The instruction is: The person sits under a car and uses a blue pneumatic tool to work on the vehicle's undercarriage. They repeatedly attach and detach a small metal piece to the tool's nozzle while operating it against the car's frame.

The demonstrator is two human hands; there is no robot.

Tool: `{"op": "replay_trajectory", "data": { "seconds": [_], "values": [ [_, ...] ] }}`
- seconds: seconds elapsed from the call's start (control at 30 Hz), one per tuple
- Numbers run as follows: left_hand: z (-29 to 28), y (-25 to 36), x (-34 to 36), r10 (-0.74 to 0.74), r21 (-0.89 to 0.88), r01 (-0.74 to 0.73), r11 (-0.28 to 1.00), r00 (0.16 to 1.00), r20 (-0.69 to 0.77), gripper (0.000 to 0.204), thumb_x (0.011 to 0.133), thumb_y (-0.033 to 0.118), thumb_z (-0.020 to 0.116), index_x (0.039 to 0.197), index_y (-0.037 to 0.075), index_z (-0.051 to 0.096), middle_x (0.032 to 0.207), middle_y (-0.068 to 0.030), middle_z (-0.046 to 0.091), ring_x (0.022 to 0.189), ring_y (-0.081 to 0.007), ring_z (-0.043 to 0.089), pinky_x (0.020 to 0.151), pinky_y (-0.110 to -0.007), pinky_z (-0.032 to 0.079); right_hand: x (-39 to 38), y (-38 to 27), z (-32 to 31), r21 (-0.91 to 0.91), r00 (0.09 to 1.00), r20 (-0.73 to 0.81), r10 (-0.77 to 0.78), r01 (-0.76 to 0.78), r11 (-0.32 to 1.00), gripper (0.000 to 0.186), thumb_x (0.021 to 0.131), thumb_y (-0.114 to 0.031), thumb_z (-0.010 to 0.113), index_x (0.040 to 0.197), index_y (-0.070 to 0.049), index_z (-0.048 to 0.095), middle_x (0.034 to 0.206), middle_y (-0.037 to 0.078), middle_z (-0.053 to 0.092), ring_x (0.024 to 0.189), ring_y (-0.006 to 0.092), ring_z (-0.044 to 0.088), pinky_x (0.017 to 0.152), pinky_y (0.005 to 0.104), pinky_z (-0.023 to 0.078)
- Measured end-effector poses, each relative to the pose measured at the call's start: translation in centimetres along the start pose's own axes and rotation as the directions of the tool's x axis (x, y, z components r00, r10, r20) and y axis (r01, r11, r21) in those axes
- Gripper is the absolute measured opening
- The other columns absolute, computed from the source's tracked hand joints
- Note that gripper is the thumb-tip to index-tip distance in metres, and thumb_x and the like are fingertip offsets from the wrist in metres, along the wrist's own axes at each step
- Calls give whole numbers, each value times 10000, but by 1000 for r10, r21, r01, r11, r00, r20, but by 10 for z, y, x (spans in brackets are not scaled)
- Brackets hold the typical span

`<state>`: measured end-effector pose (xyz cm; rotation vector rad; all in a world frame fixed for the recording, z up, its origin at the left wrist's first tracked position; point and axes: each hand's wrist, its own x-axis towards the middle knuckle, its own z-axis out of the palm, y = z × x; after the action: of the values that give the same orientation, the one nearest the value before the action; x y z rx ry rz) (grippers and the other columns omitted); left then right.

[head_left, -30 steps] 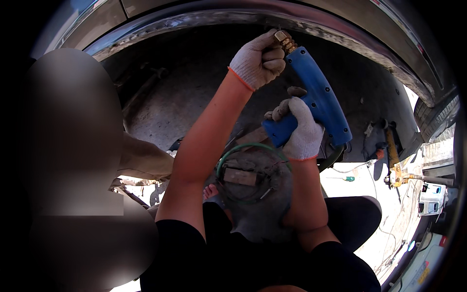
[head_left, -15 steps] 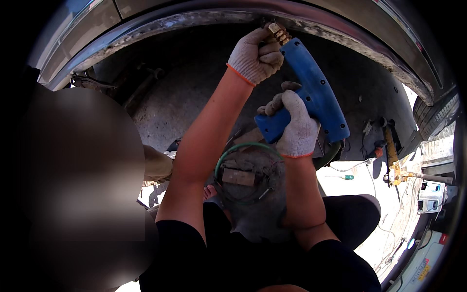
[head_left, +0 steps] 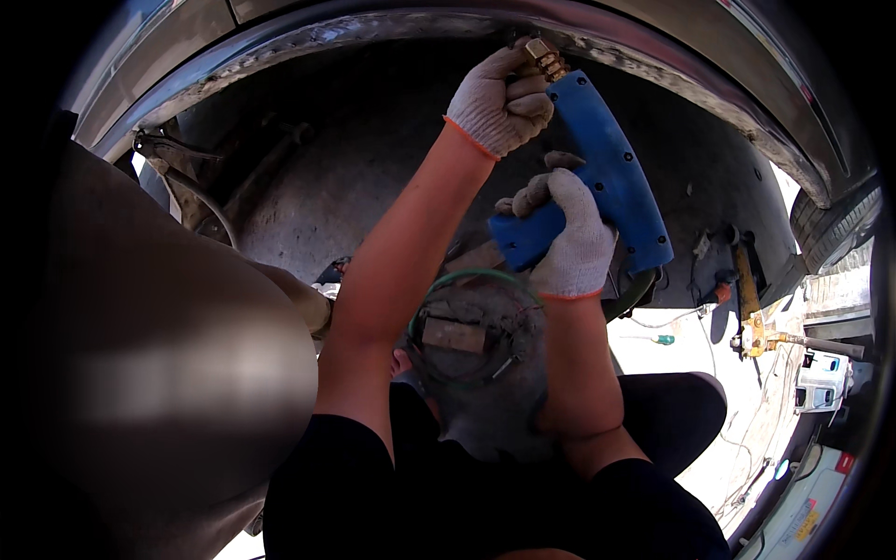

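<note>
In my gloved right hand [head_left: 576, 233] is the handle of a blue spot-welding gun [head_left: 616, 159], fingers wrapped round its grip. Its brass tip [head_left: 546, 58] points up at the bare metal sill [head_left: 308, 47] of a car. Whether the tip touches the sill I cannot tell. My gloved left hand [head_left: 504, 101] is curled right beside the tip, up against the sill's edge. Its fingertips are pinched together, and what they hold, if anything, is hidden. A thick dark cable [head_left: 630, 294] runs from the rear of the gun, past my right wrist.
A person in brown clothing [head_left: 187, 271] is close on my left. On the ground below lie a wooden block [head_left: 455, 335] and a green hose [head_left: 467, 274]. To the right are a yellow jack [head_left: 749, 299], a green-handled tool [head_left: 664, 340] and a tyre [head_left: 845, 219].
My left hand and the gun's tip have shifted slightly to the right along the sill. The brown-clothed person at left now covers a different part of the view.
</note>
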<state>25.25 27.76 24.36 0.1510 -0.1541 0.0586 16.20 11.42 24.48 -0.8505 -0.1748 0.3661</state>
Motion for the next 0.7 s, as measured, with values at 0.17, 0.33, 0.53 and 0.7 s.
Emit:
{"op": "replay_trajectory", "data": {
  "seconds": [0.17, 0.33, 0.53, 0.7],
  "values": [
    [10, -9, -4, 5, 129, -18, 991, 995, 99, 189, 1036, 173, 573, 894, 51, 601, 636, 72, 370, 486, -36, 248, 426, -195, 216, 4, -8, -7, 101, 997, -10, 83, -81, 992, 275, 940, -173, 574, 1182, -41, 559, 772, 38, 536, 716, 178, 521, 766, 422, 477],
    [7, -11, -4, 103, 180, -120, 976, 989, 103, 164, 1006, 107, 579, 851, 56, 583, 640, 68, 371, 488, -35, 254, 425, -196, 212, 5, -8, -10, 77, 996, 5, 85, -85, 993, 266, 949, -181, 555, 1185, -59, 543, 784, 22, 486, 720, 166, 469, 775, 413, 451],
    [1, -10, -1, 44, 104, -60, 993, 988, 147, 191, 1004, 106, 575, 818, 78, 548, 654, 55, 408, 483, -36, 271, 420, -198, 215, 4, -8, -7, 74, 998, 9, 54, -55, 996, 268, 955, -185, 544, 1191, -58, 539, 798, 23, 500, 722, 166, 482, 774, 412, 458],
    [7, -13, -4, 70, 130, -82, 988, 993, 97, 184, 1015, 145, 595, 846, 83, 558, 684, 41, 470, 499, -36, 284, 422, -208, 215, 2, -11, -4, 45, 998, -27, 55, -54, 998, 274, 956, -193, 544, 1193, -55, 538, 807, 26, 512, 726, 168, 503, 782, 414, 478]
  ]
}}
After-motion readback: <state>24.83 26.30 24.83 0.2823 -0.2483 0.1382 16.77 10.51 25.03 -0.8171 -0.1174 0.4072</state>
